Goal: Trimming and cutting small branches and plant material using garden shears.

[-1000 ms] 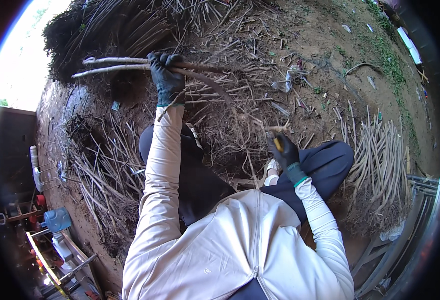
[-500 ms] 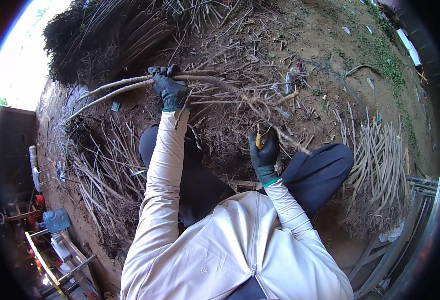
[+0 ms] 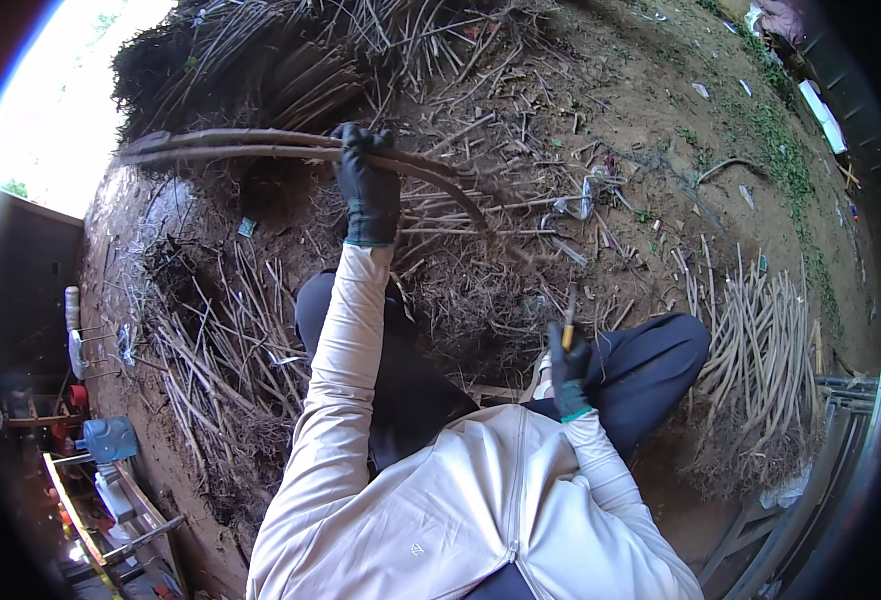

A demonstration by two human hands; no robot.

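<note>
Left hand: mine, in a dark glove, fingers curled tight about the two held stems, gripping them near mid-length
Held stems: long, bare, brown, lying across from the foot of the dark heap, through my fist, then bowing down to a root end near the middle of the view; that end blurred
Right hand: mine, same glove, closed around a yellow-handled tool, its narrow blade pointing away from me, near the root end with a visible gap between
Change, against half a second ago: the stems have swung; their far left ends, then drooping toward the left-hand pile, now lie higher, level with my fist. The root end, then reaching past my right hand and over my right leg, now stops short of it
Bearing on the work, my judgement: blade and roots are parted for the moment, the left grip alone carrying the stems, the tool still at the ready. Whether any root has come away, I cannot tell
Ground between my knees: a tangle of fine roots, beyond the tool and below the stems
To my right: a neat bundle of pale stems, roots toward me, just beyond my bent knee
To my lower left: a blue jug, well apart from both hands
</note>
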